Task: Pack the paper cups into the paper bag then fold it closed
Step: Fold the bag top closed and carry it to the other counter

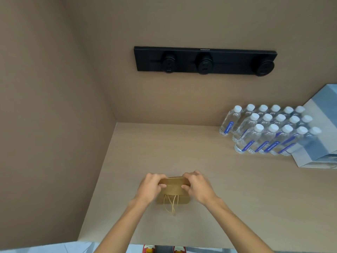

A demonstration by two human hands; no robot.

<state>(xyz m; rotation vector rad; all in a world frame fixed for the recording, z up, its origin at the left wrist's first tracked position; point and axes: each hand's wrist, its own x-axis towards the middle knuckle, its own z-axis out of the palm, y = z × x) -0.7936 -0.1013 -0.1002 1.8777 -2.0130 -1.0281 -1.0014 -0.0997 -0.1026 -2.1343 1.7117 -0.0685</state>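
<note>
A small brown paper bag [173, 190] stands on the beige counter [228, 198] near the front middle. Its top is folded over toward me, and its twine handles [171, 205] hang down the near side. My left hand [150, 187] pinches the left end of the folded top. My right hand [197, 186] pinches the right end. No paper cups are visible; the inside of the bag is hidden.
Several water bottles [269, 132] with white caps stand in rows at the back right, beside a blue and white carton [321, 139]. A black socket strip [205, 61] is mounted on the back wall. A side wall [54, 125] borders the counter's left.
</note>
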